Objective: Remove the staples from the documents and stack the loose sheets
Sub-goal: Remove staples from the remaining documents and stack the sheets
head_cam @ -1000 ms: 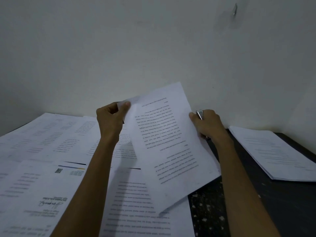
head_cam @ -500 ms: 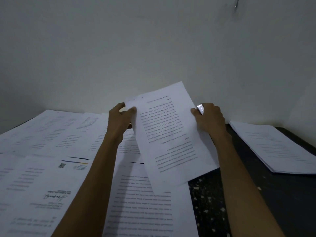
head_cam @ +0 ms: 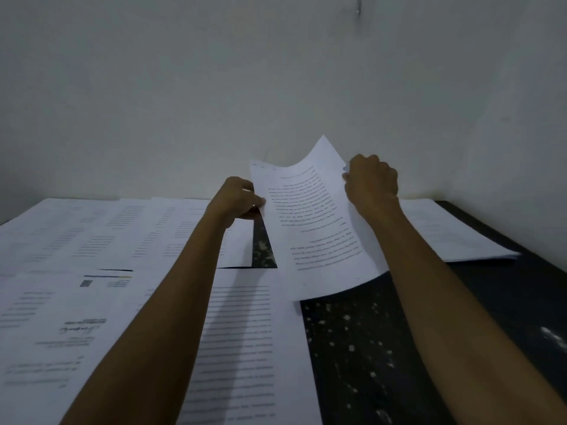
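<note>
Location: an indoor paperwork station; office or home cannot be determined. Indicators: a black, white-speckled stone worktop [head_cam: 368, 348] set into a corner of bare off-white plastered walls [head_cam: 214, 87]; white printed sheets [head_cam: 92, 240] spread across it; a separate pile of white sheets [head_cam: 454, 240] at right.

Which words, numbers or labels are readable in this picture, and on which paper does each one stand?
On the held sheet: printed lines, upside down, too small to read.
On the near sheet: blurred lines, unreadable.
On the signed sheet at left: signature and print blurred, unreadable.
On the stack at right: faint print, unreadable.
Nothing can be quoted.
</note>
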